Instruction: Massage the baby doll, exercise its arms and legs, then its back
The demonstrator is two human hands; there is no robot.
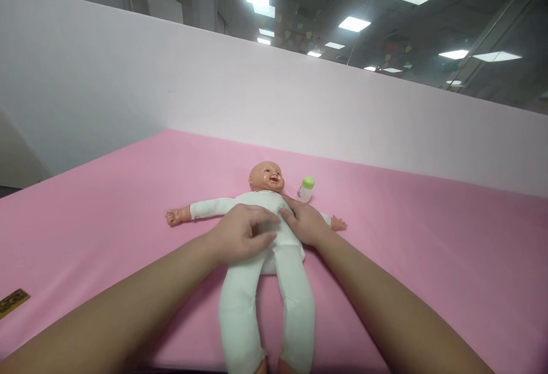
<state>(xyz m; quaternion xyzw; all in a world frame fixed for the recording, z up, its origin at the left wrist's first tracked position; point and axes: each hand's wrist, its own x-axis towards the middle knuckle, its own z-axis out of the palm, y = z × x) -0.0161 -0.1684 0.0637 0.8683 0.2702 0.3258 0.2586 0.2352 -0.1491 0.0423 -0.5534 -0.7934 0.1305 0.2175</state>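
A baby doll [289,288] with a white cloth body lies on its back on a pink padded surface [406,231], head away from me and arms stretched out sideways. Over its belly is my left hand [242,234], fingers curved and apart from the thumb, with nothing visible between them; whether it presses on the cloth I cannot tell. My right hand [306,222] rests along the doll's side and chest on the right, thumb on the front and fingers spread toward the shoulder. Just beyond that hand stands a small bottle [306,190] with a green cap.
A pale wall [265,100] borders the far side of the pink surface, with glass above it reflecting ceiling lights. At the left front edge lies a dark and gold printed label [13,304]. The doll's lower legs reach the near edge.
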